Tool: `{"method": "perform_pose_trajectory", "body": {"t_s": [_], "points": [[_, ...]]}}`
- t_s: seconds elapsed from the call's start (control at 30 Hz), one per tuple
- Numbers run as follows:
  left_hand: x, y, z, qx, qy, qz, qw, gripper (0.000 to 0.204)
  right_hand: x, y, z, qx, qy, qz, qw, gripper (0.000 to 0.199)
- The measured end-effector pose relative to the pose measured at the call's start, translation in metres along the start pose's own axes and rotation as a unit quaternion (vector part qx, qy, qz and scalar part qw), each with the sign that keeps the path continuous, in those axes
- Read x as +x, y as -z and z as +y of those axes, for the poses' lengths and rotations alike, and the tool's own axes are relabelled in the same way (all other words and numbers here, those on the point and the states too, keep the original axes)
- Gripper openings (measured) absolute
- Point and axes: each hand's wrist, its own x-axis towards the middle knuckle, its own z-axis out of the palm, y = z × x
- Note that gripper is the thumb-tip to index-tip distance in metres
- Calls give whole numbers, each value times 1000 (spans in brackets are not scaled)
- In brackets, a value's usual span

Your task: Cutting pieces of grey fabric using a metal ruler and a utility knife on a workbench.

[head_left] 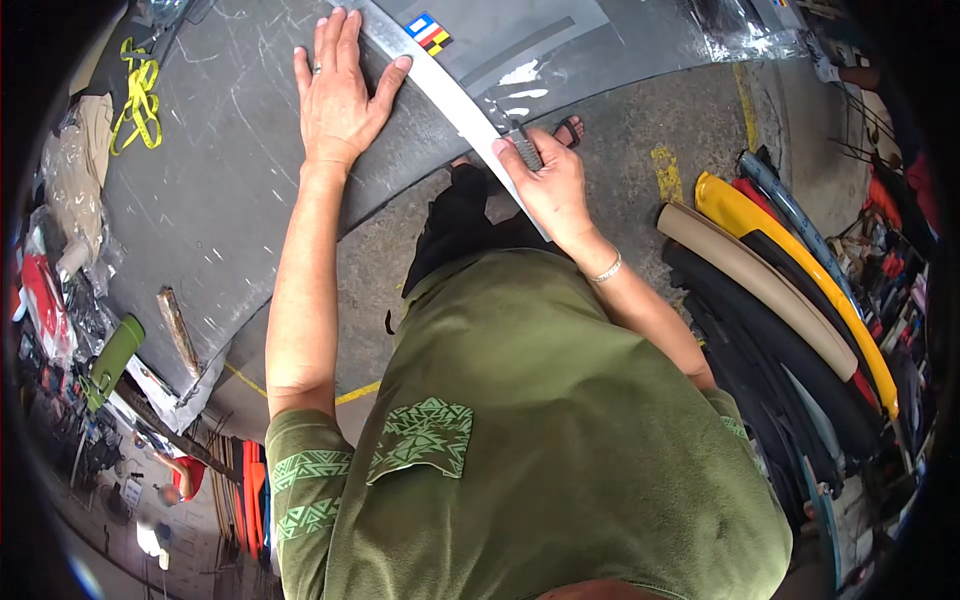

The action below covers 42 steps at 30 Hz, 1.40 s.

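Observation:
A long pale metal straightedge (440, 88) lies slanting across the dark grey, scratched work table (230, 130), and its near end sticks out past the table edge toward my body. My left hand (338, 105) rests flat on the table with fingers spread, its thumb reaching the straightedge's left side. Closed around a tool with a grey ribbed handle (527, 150) is my right hand (552, 185), at the table edge, its thumb against the straightedge. The tool's working end is too small to make out. Grey sheet material (540, 50) lies to the right of the straightedge.
A small multicoloured sticker (428, 33) sits beside the straightedge. Yellow strap (138, 95) and clear plastic wrapping lie at the left. Rolls of material, one yellow (800, 270) and one tan (755, 285), stand on the right. Another person's hand (860, 78) shows at the far right.

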Motion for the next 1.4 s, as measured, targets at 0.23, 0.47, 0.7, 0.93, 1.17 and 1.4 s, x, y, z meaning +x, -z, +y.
{"method": "perform_pose_trajectory", "body": {"t_s": [0.23,0.47,0.7,0.93,1.17,1.4], "points": [[0,-1,-3,37,-19,-7,999,83,3,-3,12,9,-15,-7,1000,32],[0,-2,-2,8,-1,1,1000,84,6,-2,9,9,-48,-41,998,24],[1,-3,-1,13,-2,-11,1000,89,10,-2,11,17,-89,-56,994,26],[1,0,-2,19,-11,-4,1000,99,11,-3,9,15,-91,-50,995,29],[9,24,21,31,47,-85,995,110,12,-2,10,50,-91,-48,993,31],[8,22,21,30,58,-100,993,111,13,-3,14,50,-88,-48,994,29]]}}
